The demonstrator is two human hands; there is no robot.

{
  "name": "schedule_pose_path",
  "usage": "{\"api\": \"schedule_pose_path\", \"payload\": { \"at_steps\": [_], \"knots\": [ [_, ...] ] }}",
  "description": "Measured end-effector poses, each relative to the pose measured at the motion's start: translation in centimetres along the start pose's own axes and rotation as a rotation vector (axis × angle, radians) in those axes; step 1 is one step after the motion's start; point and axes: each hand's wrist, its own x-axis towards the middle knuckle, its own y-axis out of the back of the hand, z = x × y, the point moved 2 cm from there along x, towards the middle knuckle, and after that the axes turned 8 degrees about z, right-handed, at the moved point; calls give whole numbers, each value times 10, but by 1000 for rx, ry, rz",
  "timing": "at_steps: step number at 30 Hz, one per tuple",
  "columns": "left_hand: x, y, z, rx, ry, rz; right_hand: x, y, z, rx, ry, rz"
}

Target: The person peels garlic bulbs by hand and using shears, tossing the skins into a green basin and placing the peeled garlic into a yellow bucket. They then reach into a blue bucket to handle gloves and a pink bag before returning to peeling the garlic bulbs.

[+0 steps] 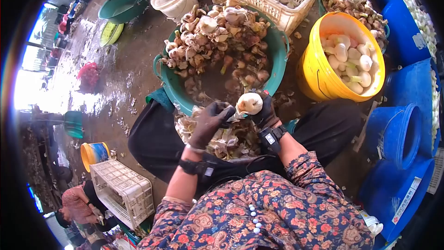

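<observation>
My right hand [265, 112], in a dark glove, grips a pale garlic bulb [249, 104] above the near rim of a green tub [186, 104]. Close on its left is my left hand [208, 124], gloved too, with fingers pinched together; what they hold, if anything, is hidden. Whitish peel hangs between the hands, below the bulb. Inside the tub, unpeeled garlic bulbs [217, 35] are heaped toward the far side. Loose garlic skins [233, 141] pile up in my lap under both hands.
To the right stands a yellow bucket [316, 72] of peeled bulbs, with blue barrels [391, 132] beyond. A white crate [289, 16] and white bucket [173, 7] sit behind the tub. Another crate [125, 192] lies left, near a seated person [81, 203].
</observation>
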Motion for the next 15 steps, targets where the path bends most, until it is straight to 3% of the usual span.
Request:
{"api": "schedule_pose_path", "payload": {
  "at_steps": [1,2,3,5,6,9,10,11,13,14,15],
  "knots": [
    [8,-8,-12,-84,54,-16,-3,1,-1,-435,330,-38],
    [10,-18,-18,-144,32,-19,-5,0,-1,-370,200,-45],
    [12,-25,-24,-205,11,-24,-4,1,-1,-377,201,-44],
    [10,-29,-26,-224,17,-1,-7,3,3,40,86,43],
    [7,-32,-22,-222,11,16,-4,14,13,38,81,47],
    [-1,-30,-8,-179,-66,16,17,19,21,-520,254,177],
    [-12,-31,-4,-154,-72,-92,14,23,28,156,-96,338],
    [-24,-33,7,-130,-82,-201,25,41,41,227,-259,256],
    [-42,-28,22,-74,-24,-291,13,28,27,68,8,230],
    [-37,-17,19,136,-25,-354,-9,-4,-15,-542,381,237],
    [-28,-5,16,348,-31,-414,4,9,8,114,-38,246]
  ]
}}
